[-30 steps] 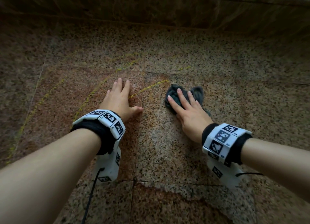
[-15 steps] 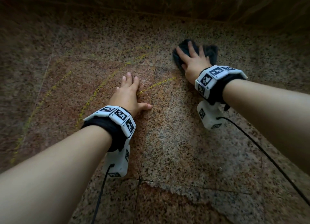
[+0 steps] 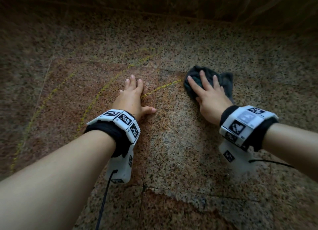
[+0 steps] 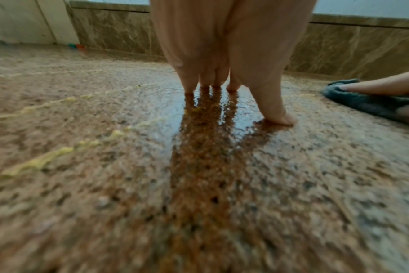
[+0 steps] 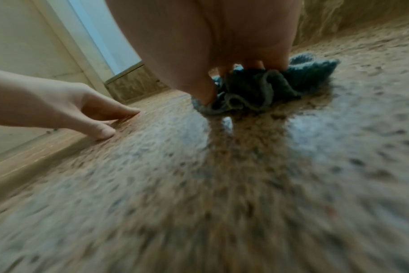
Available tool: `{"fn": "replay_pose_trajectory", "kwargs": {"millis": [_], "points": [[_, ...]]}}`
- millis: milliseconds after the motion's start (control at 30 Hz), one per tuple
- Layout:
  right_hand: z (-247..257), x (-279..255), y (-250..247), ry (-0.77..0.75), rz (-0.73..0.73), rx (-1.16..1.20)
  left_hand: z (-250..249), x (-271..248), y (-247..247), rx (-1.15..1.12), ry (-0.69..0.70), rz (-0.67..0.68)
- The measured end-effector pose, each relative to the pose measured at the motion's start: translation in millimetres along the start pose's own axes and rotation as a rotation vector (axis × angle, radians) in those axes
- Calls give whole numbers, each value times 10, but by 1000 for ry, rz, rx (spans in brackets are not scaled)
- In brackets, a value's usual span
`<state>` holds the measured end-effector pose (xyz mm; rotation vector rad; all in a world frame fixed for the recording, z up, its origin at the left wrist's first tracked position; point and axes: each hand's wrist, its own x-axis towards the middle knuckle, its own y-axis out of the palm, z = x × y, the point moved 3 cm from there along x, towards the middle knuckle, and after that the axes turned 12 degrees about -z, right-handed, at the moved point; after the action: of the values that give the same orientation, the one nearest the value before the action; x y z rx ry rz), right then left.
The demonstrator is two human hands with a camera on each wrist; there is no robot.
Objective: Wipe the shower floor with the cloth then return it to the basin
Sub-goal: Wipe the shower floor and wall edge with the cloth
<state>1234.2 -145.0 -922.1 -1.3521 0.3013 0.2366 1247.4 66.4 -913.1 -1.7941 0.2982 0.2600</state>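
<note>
A crumpled dark grey-green cloth (image 3: pixel 227 81) lies on the speckled granite shower floor (image 3: pixel 180 152). My right hand (image 3: pixel 208 92) presses flat on it with straight, spread fingers. In the right wrist view the cloth (image 5: pixel 252 88) bunches under my right hand's fingers. My left hand (image 3: pixel 132 95) rests flat on the bare floor to the left of the cloth, fingers straight and thumb out, holding nothing. The left wrist view shows my left hand's fingertips (image 4: pixel 189 86) on the wet, shiny floor and the cloth (image 4: pixel 362 103) at the right edge.
Yellowish streaks (image 3: pixel 103 90) curve over the reddish tile left of my left hand. A low marbled brown wall (image 3: pixel 172 4) runs along the far side. Tile joints (image 3: pixel 144 186) cross the floor near me. The basin is out of view.
My right hand has slid the cloth back toward me from the far wall, to just right of the left hand. The left hand has stayed planted on the floor.
</note>
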Motion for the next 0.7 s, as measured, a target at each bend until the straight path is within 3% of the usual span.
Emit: {"fn": "replay_pose_trajectory", "kwargs": {"millis": [367,533,700], "points": [[138,789,-320,51,-45,35,-4,14,-2,7,4,1],[110,662,-287,34,-51,52,-3,15,-2,16,4,8],[-6,196,-126,10,-22,5,-12,15,-5,32,9,29]]}}
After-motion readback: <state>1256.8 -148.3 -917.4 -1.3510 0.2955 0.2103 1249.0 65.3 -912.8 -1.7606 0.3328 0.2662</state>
